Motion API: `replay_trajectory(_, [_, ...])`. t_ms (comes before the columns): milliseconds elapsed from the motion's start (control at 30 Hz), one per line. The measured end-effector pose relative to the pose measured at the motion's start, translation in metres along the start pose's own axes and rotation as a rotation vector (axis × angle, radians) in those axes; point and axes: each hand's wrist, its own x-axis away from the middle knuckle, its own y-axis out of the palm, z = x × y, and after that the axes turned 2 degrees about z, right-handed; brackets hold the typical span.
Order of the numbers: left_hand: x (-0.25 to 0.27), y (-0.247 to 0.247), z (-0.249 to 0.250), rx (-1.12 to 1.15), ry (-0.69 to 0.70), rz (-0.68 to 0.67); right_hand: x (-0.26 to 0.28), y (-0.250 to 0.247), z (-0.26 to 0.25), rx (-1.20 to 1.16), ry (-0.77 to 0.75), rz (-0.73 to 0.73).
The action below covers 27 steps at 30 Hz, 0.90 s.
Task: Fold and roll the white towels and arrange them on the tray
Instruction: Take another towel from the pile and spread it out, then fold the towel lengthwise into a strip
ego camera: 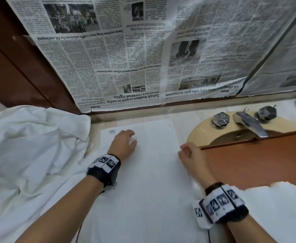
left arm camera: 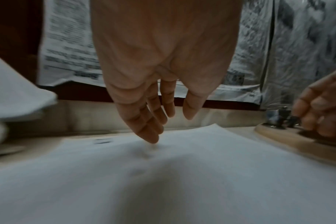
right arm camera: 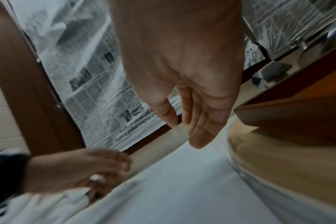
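Flat now: white towel point(ego camera: 149, 172) spread, left hand point(ego camera: 124, 144) and right hand point(ego camera: 190, 156) over it.

From my head the view is evenly bright and fairly sharp, though the wide lens bends the newspaper sheets taped over the wall point(ego camera: 126, 55) at the edges. The flat white cloth towel point(ego camera: 143, 172) is so pale its weave washes out. Both wrist views are dimmer and greyer. My left hand point(left arm camera: 163, 63) casts a soft shadow on the towel below, whose near part is smeared. My right hand point(right arm camera: 182, 68) is sharp; the brown wooden tray point(right arm camera: 290, 115) beside it streaks with motion blur.
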Motion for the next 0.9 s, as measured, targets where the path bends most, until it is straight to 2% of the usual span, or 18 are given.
replay_trajectory(200, [-0.015, 0.043, 0.070, -0.082, 0.130, -0.147, 0.044, 0.006, 0.023, 0.394, 0.042, -0.060])
replay_trajectory(267, [-0.024, 0.056, 0.086, -0.110, 0.144, -0.183, 0.050, 0.005, 0.027, 0.564, 0.023, -0.053])
replay_trajectory(400, [-0.045, 0.075, 0.111, -0.113, 0.109, -0.223, 0.058, 0.008, 0.028, 0.711, 0.034, -0.066])
replay_trajectory(533, [-0.059, 0.091, 0.122, -0.172, 0.022, -0.237, 0.062, 0.012, 0.030, 0.755, 0.090, -0.079])
replay_trajectory(700, [-0.061, 0.101, 0.130, -0.310, 0.016, -0.216, 0.063, 0.015, 0.035, 0.719, 0.127, -0.083])
replay_trajectory(800, [-0.059, 0.098, 0.136, -0.241, -0.058, -0.204, 0.064, 0.016, 0.032, 0.668, 0.149, -0.096])
replay_trajectory(900, [-0.056, 0.094, 0.134, -0.057, -0.094, -0.189, 0.065, 0.006, 0.024, 0.568, 0.178, -0.093])
